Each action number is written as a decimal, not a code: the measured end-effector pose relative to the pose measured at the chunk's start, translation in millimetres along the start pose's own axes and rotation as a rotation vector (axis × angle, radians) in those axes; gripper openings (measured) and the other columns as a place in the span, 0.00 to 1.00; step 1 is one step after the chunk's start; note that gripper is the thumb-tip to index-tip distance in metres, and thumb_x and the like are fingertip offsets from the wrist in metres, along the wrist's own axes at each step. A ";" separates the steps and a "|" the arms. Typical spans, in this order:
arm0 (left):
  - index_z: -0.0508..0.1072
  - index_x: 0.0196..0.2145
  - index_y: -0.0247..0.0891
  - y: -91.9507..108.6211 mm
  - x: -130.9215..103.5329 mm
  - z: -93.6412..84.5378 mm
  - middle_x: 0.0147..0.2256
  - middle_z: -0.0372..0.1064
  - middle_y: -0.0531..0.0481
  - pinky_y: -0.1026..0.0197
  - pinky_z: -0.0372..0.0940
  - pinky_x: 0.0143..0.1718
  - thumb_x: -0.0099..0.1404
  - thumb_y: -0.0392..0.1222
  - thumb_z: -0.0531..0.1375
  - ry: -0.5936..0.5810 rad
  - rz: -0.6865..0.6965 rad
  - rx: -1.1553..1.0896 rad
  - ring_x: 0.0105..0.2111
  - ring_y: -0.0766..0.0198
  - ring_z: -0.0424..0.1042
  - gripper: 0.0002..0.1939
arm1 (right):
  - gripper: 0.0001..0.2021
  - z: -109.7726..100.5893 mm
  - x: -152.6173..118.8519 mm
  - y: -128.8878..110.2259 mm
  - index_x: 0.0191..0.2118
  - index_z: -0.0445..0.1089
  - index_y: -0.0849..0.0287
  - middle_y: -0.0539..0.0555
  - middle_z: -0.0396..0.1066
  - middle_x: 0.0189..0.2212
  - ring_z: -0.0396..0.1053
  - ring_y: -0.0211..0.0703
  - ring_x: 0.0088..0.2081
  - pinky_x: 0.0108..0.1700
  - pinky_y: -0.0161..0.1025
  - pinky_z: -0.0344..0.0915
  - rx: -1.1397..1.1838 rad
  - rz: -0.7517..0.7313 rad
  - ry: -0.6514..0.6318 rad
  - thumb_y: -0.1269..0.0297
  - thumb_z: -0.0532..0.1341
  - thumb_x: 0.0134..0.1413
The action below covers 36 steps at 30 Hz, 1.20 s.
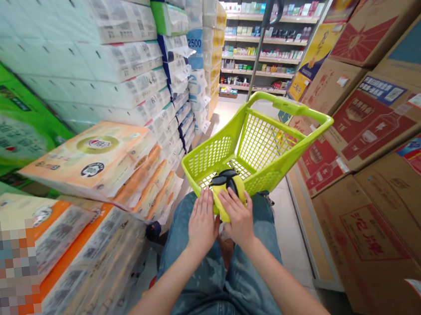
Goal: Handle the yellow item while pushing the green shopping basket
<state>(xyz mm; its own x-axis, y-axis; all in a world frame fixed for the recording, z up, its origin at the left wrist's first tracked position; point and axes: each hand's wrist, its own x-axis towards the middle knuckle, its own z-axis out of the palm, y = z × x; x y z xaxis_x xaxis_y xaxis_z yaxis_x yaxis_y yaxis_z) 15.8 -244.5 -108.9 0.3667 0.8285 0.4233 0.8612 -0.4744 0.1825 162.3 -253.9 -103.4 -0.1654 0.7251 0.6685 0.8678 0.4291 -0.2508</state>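
Aisle pack [195, 51] reads "2500" — left hand [202, 221] and right hand [238, 217] grip yellow-black bundle [225, 179].

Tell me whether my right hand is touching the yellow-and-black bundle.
Touching. The head view shows the right hand with its fingers lying directly across the yellow-and-black bundle, no gap visible between them.

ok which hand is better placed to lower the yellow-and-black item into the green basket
Probably the right hand: its fingers lie across the yellow-and-black item, and most of the green basket spreads toward that side. The left hand is at the item's left edge.
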 end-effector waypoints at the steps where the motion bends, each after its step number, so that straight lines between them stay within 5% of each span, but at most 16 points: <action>1: 0.38 0.71 0.26 -0.9 -0.7 1.0 0.69 0.46 0.32 0.47 0.51 0.67 0.64 0.34 0.53 -0.001 0.001 0.006 0.70 0.50 0.46 0.42 | 0.28 3.2 -2.2 -7.9 0.62 0.63 0.55 0.54 0.70 0.59 0.60 0.46 0.65 0.71 0.52 0.34 0.009 -0.010 -0.009 0.73 0.51 0.55; 4: 0.39 0.70 0.24 -1.9 -1.3 1.0 0.69 0.46 0.31 0.47 0.50 0.68 0.64 0.34 0.53 -0.017 0.002 0.022 0.69 0.50 0.47 0.42 | 0.27 2.6 -4.0 -8.5 0.63 0.63 0.55 0.54 0.71 0.58 0.61 0.45 0.64 0.71 0.52 0.31 0.001 -0.058 -0.034 0.72 0.52 0.57; 8: 0.42 0.70 0.28 1.0 1.3 -5.1 0.70 0.45 0.35 0.49 0.49 0.68 0.67 0.37 0.53 -0.033 -0.012 0.009 0.70 0.52 0.45 0.38 | 0.30 -17.2 2.3 32.9 0.63 0.62 0.55 0.54 0.70 0.59 0.63 0.45 0.64 0.71 0.51 0.35 -0.051 -0.154 -0.068 0.73 0.52 0.54; 13: 0.41 0.71 0.29 2.5 3.0 -8.3 0.70 0.44 0.37 0.49 0.48 0.68 0.67 0.36 0.53 -0.030 -0.009 -0.014 0.71 0.53 0.42 0.39 | 0.32 -44.8 16.1 107.1 0.62 0.63 0.53 0.54 0.70 0.59 0.64 0.46 0.63 0.69 0.51 0.40 -0.190 0.006 0.010 0.76 0.52 0.50; 16: 0.41 0.71 0.29 2.7 2.7 -6.9 0.70 0.45 0.37 0.48 0.49 0.68 0.67 0.36 0.52 -0.021 -0.008 -0.020 0.71 0.53 0.43 0.38 | 0.31 -48.0 20.9 129.8 0.61 0.66 0.52 0.54 0.70 0.59 0.64 0.47 0.62 0.68 0.52 0.42 -0.220 0.105 0.067 0.76 0.51 0.49; 21: 0.43 0.70 0.28 4.9 2.7 -6.2 0.70 0.45 0.36 0.48 0.49 0.68 0.67 0.36 0.53 -0.022 -0.039 -0.025 0.71 0.53 0.42 0.38 | 0.34 -28.5 15.0 91.0 0.64 0.62 0.54 0.55 0.67 0.61 0.59 0.48 0.66 0.68 0.54 0.43 -0.160 0.197 0.099 0.77 0.50 0.49; 26: 0.45 0.69 0.26 1.6 0.6 -1.6 0.69 0.46 0.34 0.47 0.50 0.68 0.66 0.36 0.54 -0.021 -0.022 -0.024 0.70 0.51 0.43 0.38 | 0.33 -4.1 -0.9 11.9 0.65 0.59 0.54 0.54 0.68 0.61 0.57 0.46 0.67 0.70 0.54 0.38 -0.052 0.044 -0.005 0.78 0.50 0.53; 29: 0.47 0.68 0.23 -2.0 -1.9 2.0 0.68 0.48 0.31 0.47 0.50 0.68 0.64 0.35 0.54 -0.024 0.000 -0.003 0.70 0.50 0.45 0.38 | 0.31 1.6 -6.5 -11.6 0.65 0.60 0.54 0.54 0.69 0.60 0.57 0.45 0.67 0.71 0.53 0.36 -0.024 -0.025 -0.052 0.76 0.50 0.55; 32: 0.47 0.69 0.24 -2.9 -2.3 1.1 0.68 0.49 0.32 0.47 0.50 0.68 0.65 0.36 0.53 -0.018 0.004 0.002 0.70 0.51 0.45 0.37 | 0.30 -5.5 -4.8 -2.8 0.64 0.60 0.53 0.53 0.69 0.60 0.59 0.45 0.66 0.71 0.53 0.30 -0.033 -0.091 -0.100 0.74 0.52 0.56; 36: 0.45 0.70 0.29 -1.4 0.2 -4.0 0.69 0.47 0.39 0.49 0.49 0.69 0.67 0.36 0.53 -0.028 -0.011 -0.025 0.71 0.54 0.43 0.37 | 0.32 -28.4 5.6 49.3 0.64 0.60 0.52 0.53 0.69 0.60 0.62 0.45 0.64 0.71 0.54 0.30 -0.088 -0.116 -0.095 0.76 0.51 0.53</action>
<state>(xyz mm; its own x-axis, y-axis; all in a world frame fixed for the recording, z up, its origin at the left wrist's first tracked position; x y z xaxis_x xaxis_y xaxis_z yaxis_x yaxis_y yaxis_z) 13.3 -244.8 -105.5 0.3669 0.8417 0.3961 0.8566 -0.4718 0.2091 217.5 -243.9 -92.1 -0.3072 0.7229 0.6189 0.8770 0.4675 -0.1107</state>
